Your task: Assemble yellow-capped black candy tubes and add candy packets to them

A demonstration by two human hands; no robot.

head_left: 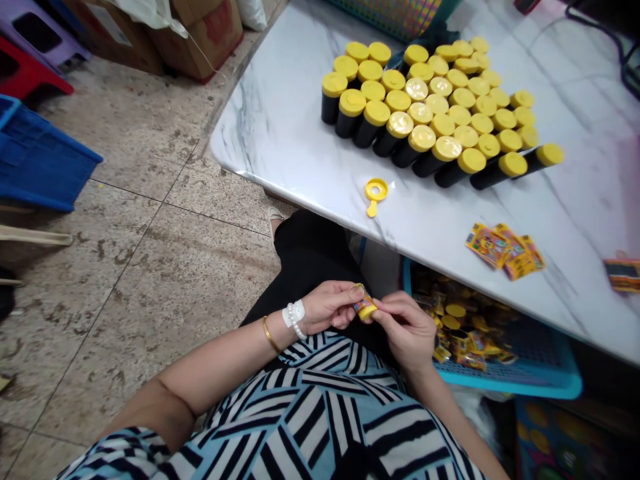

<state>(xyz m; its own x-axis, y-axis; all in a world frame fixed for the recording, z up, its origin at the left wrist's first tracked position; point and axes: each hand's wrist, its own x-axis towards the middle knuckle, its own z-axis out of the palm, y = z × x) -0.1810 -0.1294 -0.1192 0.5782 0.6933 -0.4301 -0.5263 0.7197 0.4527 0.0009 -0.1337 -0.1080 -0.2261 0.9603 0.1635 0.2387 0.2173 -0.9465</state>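
Over my lap, my left hand (330, 307) is closed around a small container with a yellow cap and a colourful printed wrapper (365, 307). My right hand (409, 328) pinches the same container at its right-hand end with thumb and fingers. Some of the container is hidden by my fingers. Above my hands on the marble-patterned table (300, 127) lies a yellow ring-shaped lid with a tab (376, 191). A few flat printed yellow-orange wrappers (505, 250) lie overlapping near the table's front edge.
Many black canisters with yellow lids (400, 127) stand grouped on the table. Below its edge, a blue basket (560, 377) holds wrapped yellow and black pieces. More wrappers (623, 273) lie at far right. Left on the floor are a blue crate (45, 157) and cardboard boxes (195, 40).
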